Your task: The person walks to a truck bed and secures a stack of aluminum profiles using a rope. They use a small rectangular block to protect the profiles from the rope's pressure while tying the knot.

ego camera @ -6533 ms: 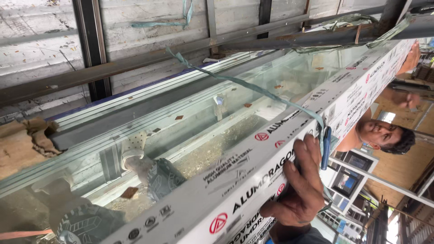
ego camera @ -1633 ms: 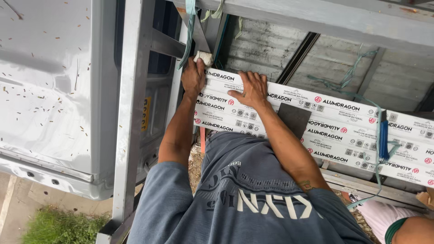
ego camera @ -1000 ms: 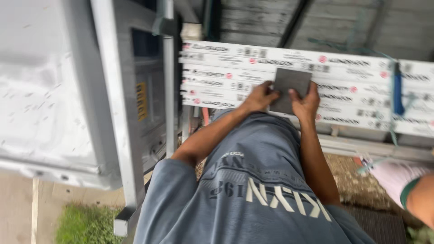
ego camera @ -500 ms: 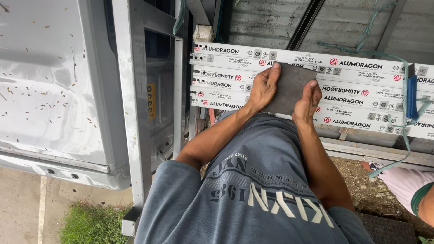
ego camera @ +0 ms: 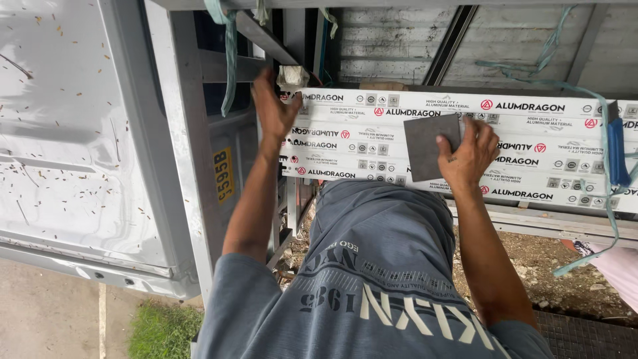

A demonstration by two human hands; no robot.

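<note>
1. The left hand (ego camera: 274, 110) is open, palm flat and fingers spread, pressed against the end of the bundle of long white wrapped profiles (ego camera: 372, 143).
2. The right hand (ego camera: 470, 154) is closed around the edge of a dark grey square pad (ego camera: 425, 146), thumb and fingers pinching its right side while the pad lies flat on the face of the bundle.
3. The pad sits just to the left of the right hand and well to the right of the left hand, between the two.
4. The bundle runs sideways behind both hands, reaching far past the right hand, where a blue strap (ego camera: 615, 153) wraps around it.
5. A pale green strap (ego camera: 229, 53) hangs down just to the left of the left hand, beside a grey metal frame post (ego camera: 193, 166).
6. Further left of that hand is a white vehicle panel (ego camera: 73, 133) speckled with small bits of debris.
7. Below both hands, the person's grey printed shirt (ego camera: 379, 279) fills the lower middle of the view.
8. Below the right hand lies gravelly ground (ego camera: 531, 266), and low to the left of the left hand is a patch of grass (ego camera: 163, 329).
</note>
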